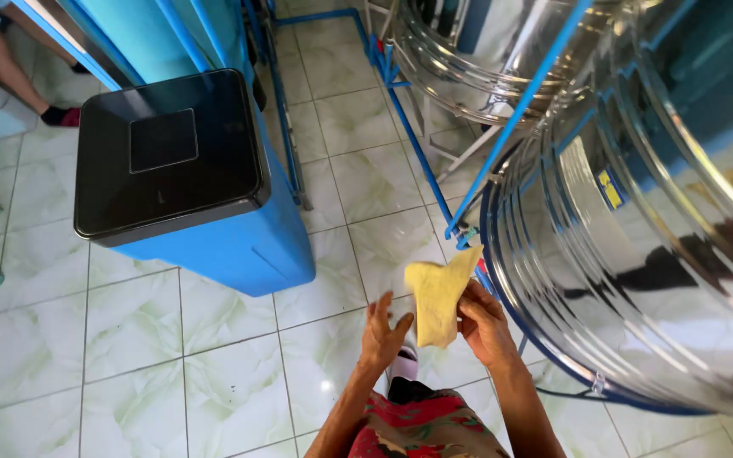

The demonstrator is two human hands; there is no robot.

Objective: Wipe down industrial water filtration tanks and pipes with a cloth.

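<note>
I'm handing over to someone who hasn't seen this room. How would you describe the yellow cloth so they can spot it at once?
Start at the big shiny steel tank on the right, ringed by blue pipes. Just left of its lower curve, above the pale green tiled floor, the person's left hand and right hand are raised together. The yellow cloth hangs between them, the only soft, yellow thing among steel, tile and the black-lidded blue bin.
</note>
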